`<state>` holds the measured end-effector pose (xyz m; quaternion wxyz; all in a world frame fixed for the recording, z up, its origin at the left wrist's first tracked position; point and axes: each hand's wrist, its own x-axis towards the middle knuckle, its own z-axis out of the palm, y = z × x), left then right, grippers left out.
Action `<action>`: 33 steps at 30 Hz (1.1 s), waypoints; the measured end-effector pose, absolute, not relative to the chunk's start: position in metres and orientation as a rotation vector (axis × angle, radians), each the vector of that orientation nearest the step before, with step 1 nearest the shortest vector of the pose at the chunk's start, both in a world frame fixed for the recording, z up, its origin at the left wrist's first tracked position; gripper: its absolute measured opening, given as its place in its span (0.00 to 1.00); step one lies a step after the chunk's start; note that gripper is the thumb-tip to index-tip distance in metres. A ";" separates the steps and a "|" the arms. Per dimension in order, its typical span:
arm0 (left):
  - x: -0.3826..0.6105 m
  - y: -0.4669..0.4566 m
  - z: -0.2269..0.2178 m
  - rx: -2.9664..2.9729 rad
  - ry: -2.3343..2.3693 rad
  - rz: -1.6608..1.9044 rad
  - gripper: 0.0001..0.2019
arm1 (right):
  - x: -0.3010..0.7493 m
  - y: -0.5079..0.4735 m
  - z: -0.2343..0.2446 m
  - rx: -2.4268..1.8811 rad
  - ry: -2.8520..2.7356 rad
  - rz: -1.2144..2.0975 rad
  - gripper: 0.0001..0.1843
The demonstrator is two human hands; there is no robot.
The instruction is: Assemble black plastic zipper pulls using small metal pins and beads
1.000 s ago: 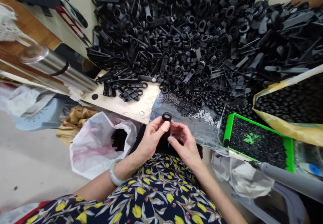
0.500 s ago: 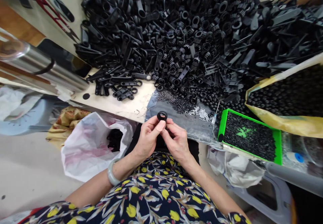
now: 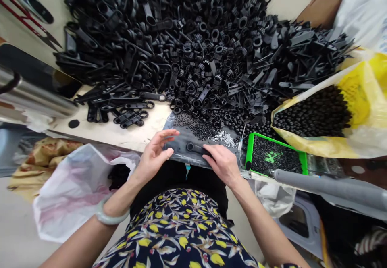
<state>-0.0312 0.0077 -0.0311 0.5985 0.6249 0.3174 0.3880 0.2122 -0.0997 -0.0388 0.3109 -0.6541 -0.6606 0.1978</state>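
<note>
Where your hands are: both low over a transparent plastic sheet [image 3: 193, 160], at its near edge.

Left hand [image 3: 155, 151]: spread and raised, fingers curved, holding nothing, at the sheet's left end, with a pale bangle [image 3: 110, 219] on your wrist.

Right hand [image 3: 220, 164]: fingers together and flat, not pinching, lying on the sheet's right part.

Right fingertips [image 3: 208, 148]: touching the tail of the pull tab.

Pull tab: a black plastic pull tab [image 3: 193, 147] with a round ring, lying flat on the sheet between your hands, nearer the right one.

On the sheet: small dark pieces [image 3: 193, 125] and short silvery tubes [image 3: 223, 139], both beyond your hands.

Beyond the sheet: a heap of black plastic tabs and rings [image 3: 196, 46].

Right of the sheet: a green tray [image 3: 266, 140] of black beads, then a yellow bag [image 3: 359, 86] holding more beads.

Left of the sheet: a white plastic bag [image 3: 72, 195] with black pieces [image 3: 119, 176] inside, and farther off, red-handled thread snips [image 3: 27, 18].
</note>
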 end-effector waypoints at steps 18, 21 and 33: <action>0.045 -0.018 -0.055 2.521 0.717 0.785 0.07 | 0.251 -0.065 -0.021 -2.010 -1.336 0.126 0.09; 0.046 -0.020 -0.056 2.499 0.716 0.790 0.06 | 0.267 -0.046 -0.017 -2.123 -1.376 0.040 0.09; 0.052 -0.019 -0.050 2.353 0.794 0.860 0.06 | 0.268 -0.067 -0.013 -1.859 -1.360 0.538 0.12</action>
